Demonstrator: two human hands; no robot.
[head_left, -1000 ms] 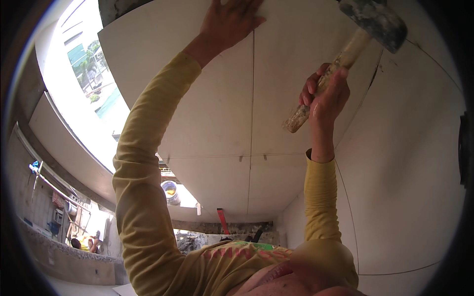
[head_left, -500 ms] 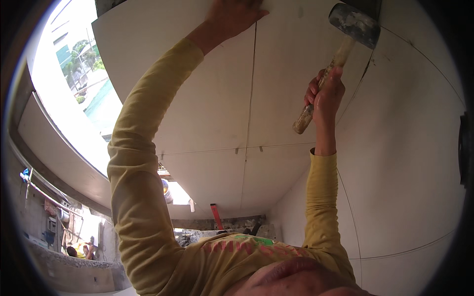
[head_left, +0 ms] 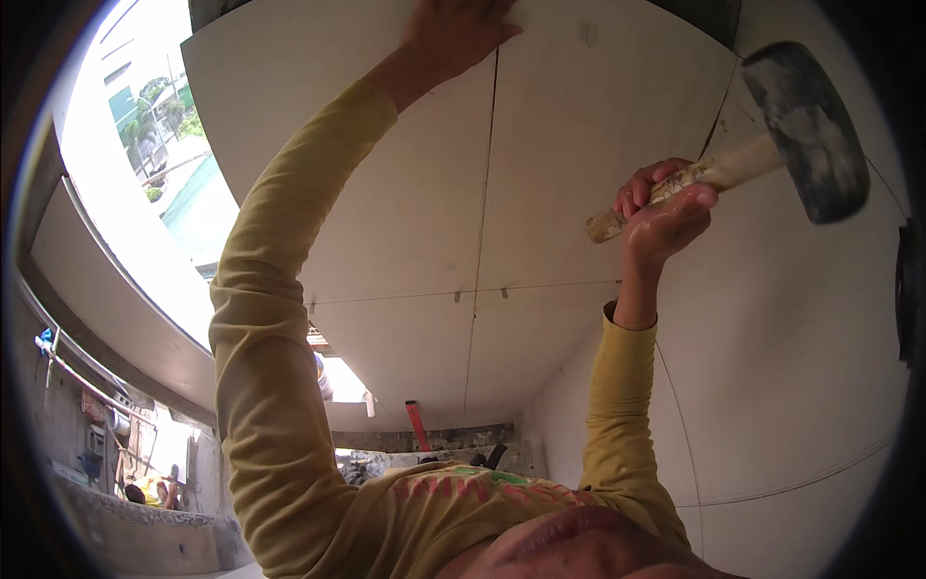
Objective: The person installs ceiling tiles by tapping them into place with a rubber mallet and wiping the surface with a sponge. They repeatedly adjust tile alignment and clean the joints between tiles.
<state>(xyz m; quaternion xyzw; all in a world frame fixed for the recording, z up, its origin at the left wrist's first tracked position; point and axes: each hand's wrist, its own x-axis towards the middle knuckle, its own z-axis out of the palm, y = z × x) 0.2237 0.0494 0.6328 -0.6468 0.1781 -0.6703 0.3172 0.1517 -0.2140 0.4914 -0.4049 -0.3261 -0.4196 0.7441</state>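
In my right hand [head_left: 670, 217] is a rubber mallet [head_left: 812, 135], gripped round its worn wooden handle. The mallet's dark head, smeared with whitish residue, points to the right, held up off the surface. My left hand [head_left: 458, 39] rests on a large pale tile [head_left: 386, 183], beside the dark seam between two tiles. Its thumb sticks out to the right; the fingertips are cut off by the upper edge of the picture.
Small spacers [head_left: 457, 297] sit in the cross seam. A red tool or bar [head_left: 417, 425] lies near a rough edge. To the right rises a pale tiled wall [head_left: 791, 338]. On the left are a bright opening and, lower down, another person [head_left: 154, 490].
My right hand has turned and swung the mallet rightward, its head now farther right, lower and larger in view. My left hand has stayed almost in place.
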